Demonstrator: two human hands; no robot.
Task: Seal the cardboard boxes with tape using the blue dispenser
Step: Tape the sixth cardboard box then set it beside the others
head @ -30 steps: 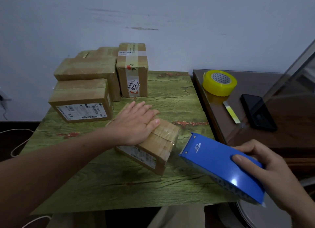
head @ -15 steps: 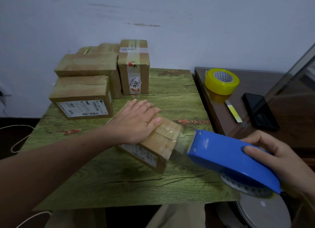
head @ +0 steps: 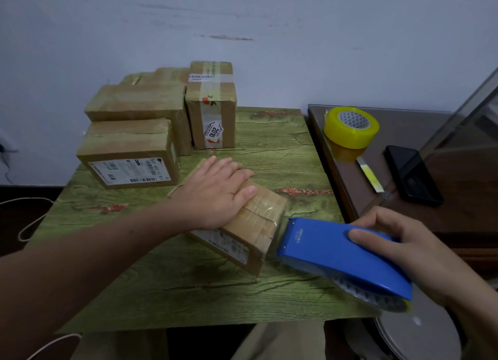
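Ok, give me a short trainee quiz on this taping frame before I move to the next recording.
1. Fill in: the yellow tape roll stands on the ___ table.
2. True or false: the left hand lies flat on the box.
3. The right hand grips: A the yellow tape roll, B the blue dispenser, C the box.
Key: 1 brown; 2 true; 3 B.
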